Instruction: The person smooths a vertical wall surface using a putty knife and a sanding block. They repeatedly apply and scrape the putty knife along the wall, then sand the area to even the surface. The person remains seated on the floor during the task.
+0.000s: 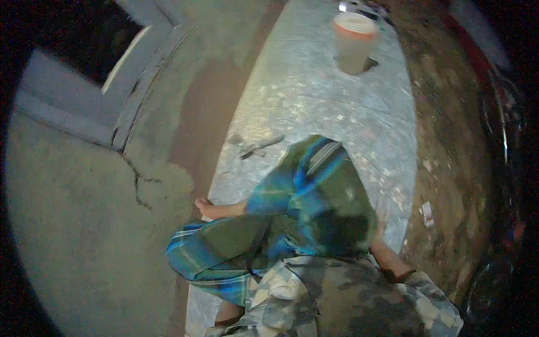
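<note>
I sit on a pale, speckled strip (303, 95), my legs wrapped in green-and-blue plaid cloth (331, 191), with a bare foot (216, 208) at the left edge. At the lower edge, my left hand (230, 312) is mostly hidden by the cloth. My right hand (382, 250) is down beside my raised right knee, its fingers blurred and partly hidden. A small grey and dark tool (261, 147), too blurred to name, lies just beyond the foot. Camouflage-patterned clothing (348, 297) covers my lap and arms.
A white bucket with an orange rim (353, 45) stands at the far end, small objects (359, 8) behind it. Left are a cracked concrete floor (84, 213) and a grey ledge (67, 101); right, brown ground (449, 140), a small pale packet (428, 213) and dark shiny objects (494, 281).
</note>
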